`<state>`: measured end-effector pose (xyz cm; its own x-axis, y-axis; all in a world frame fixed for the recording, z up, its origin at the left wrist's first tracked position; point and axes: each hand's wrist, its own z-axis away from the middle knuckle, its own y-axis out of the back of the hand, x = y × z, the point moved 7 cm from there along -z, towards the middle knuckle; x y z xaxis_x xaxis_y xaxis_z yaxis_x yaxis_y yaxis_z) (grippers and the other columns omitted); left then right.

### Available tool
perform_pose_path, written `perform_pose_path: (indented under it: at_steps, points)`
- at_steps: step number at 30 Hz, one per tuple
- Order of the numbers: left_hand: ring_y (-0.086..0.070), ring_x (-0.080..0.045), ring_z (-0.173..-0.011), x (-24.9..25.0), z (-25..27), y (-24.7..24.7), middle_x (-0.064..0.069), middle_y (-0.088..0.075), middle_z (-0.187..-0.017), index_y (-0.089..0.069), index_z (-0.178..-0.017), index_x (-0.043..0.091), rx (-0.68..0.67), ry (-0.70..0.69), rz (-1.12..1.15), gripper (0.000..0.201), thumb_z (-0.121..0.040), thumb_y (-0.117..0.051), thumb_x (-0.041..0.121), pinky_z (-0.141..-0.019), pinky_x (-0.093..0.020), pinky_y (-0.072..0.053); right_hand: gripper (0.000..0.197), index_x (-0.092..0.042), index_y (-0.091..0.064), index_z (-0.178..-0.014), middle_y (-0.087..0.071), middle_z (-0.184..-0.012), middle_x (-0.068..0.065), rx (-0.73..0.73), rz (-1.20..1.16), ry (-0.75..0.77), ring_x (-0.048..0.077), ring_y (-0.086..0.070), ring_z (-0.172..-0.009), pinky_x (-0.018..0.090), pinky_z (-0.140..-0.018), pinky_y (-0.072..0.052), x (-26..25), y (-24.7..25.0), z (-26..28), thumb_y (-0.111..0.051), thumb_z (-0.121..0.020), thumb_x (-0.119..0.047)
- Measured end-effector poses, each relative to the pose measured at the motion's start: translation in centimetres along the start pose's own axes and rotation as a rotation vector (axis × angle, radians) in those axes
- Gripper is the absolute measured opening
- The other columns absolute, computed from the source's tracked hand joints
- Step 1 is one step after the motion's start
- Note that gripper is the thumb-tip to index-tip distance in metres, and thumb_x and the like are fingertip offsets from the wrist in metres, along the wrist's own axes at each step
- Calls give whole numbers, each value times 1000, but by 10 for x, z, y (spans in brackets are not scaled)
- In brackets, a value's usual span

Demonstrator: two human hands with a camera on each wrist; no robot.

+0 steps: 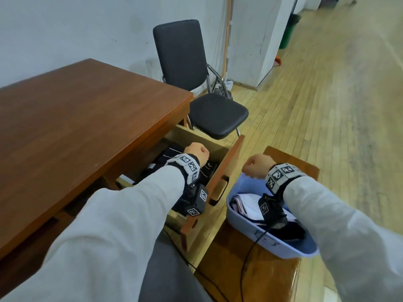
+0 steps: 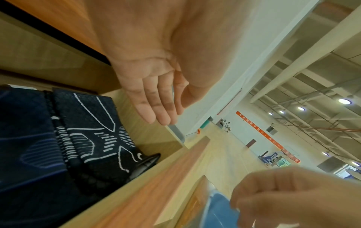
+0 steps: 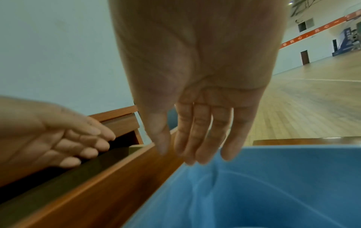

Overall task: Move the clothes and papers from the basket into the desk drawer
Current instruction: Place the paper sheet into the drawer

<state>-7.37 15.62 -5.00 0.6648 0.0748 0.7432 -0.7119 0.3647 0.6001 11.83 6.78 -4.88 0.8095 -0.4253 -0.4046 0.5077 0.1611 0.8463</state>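
The desk drawer (image 1: 226, 171) stands pulled out, with dark patterned clothes (image 1: 208, 170) (image 2: 93, 134) lying in it. My left hand (image 1: 197, 150) (image 2: 173, 114) hovers over them, fingers relaxed and empty. The blue basket (image 1: 283, 249) (image 3: 263, 192) sits to the right of the drawer. It holds a folded white and pink cloth (image 1: 244, 203) and a dark cloth (image 1: 285, 233). My right hand (image 1: 254, 166) (image 3: 179, 155) hangs over the basket's far left rim, fingers loose, holding nothing. No papers show.
The brown desk top (image 1: 87, 118) fills the left. A black chair (image 1: 218, 114) stands just behind the open drawer. The basket rests on a low wooden stand (image 1: 261, 277), with a black cable (image 1: 250, 253) hanging over its front. Wooden floor lies to the right.
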Motion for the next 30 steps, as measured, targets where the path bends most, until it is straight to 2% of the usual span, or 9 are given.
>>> perform_pose_path:
  at_steps: [2, 4, 6, 8, 12, 15, 19, 24, 30]
  points:
    - [-68, -31, -97, 8, 8, -9, -13, -71, -101, -69, -100, 10, -23, -13, -3, 21, -90, -52, 19, -88, -45, -56, 24, -13, -71, -94, -69, -86, 4, -127, 153, -55, 19, -65, -79, 24, -63, -46, 16, -21, 10, -68, -83, -34]
    - [-68, -30, -97, 11, 15, -15, -11, -72, -101, -69, -97, 13, -44, -22, -15, 18, -89, -54, 19, -89, -44, -56, 38, -15, -70, -108, -69, -111, 8, -212, 222, -81, 26, -64, -105, 27, -76, -44, 25, -40, 18, -74, -78, -37]
    - [-68, -30, -98, 12, 21, -19, -11, -71, -101, -68, -96, 14, -55, -25, -18, 16, -89, -54, 19, -89, -44, -55, 46, -11, -66, -118, -64, -122, 9, -294, 308, -81, 28, -59, -115, 31, -86, -45, 28, -52, 30, -71, -82, -40]
    - [-67, -29, -99, 12, 26, -20, -11, -71, -104, -68, -101, 12, -56, -26, -27, 19, -91, -53, 19, -90, -43, -55, 53, -11, -64, -120, -64, -119, 7, -347, 407, -82, 27, -59, -113, 35, -96, -47, 32, -64, 40, -66, -83, -50]
    - [-66, -29, -99, 11, 34, -22, -11, -70, -103, -68, -103, 10, -65, -30, -38, 19, -92, -53, 16, -91, -43, -55, 45, -20, -64, -98, -67, -102, 3, -392, 467, -73, 27, -64, -100, 43, -93, -52, 44, -80, 44, -68, -71, -56]
    - [-66, -28, -98, 14, 39, -20, -11, -70, -102, -68, -104, 9, -58, -55, -58, 21, -93, -52, 15, -91, -43, -54, 39, -16, -66, -113, -67, -114, 3, -351, 459, -43, 25, -62, -106, 39, -94, -51, 44, -80, 44, -63, -83, -41]
    - [-65, -25, -100, 21, 43, -22, -9, -70, -106, -66, -106, 12, -59, -94, -83, 19, -94, -51, 14, -93, -41, -53, 25, -12, -62, -96, -63, -98, 3, -292, 436, -18, 21, -57, -91, 31, -84, -48, 39, -69, 43, -45, -95, -29]
    - [-60, -21, -113, 37, 49, -46, -4, -65, -120, -65, -113, 19, -167, -233, -99, 24, -90, -58, 16, -99, -39, -49, 28, -11, -64, -97, -60, -100, 10, 36, 55, 22, 27, -57, -96, 35, -83, -47, 36, -13, 51, -41, -95, -27]
    - [-47, -23, -130, 56, 65, -83, -6, -50, -140, -43, -139, 15, -440, -271, 0, 61, -85, -68, 26, -108, -42, -41, 27, -20, -44, -61, -50, -64, 0, 301, -236, 104, 21, -45, -66, 29, -56, -31, 42, 28, 68, -40, -87, -26]
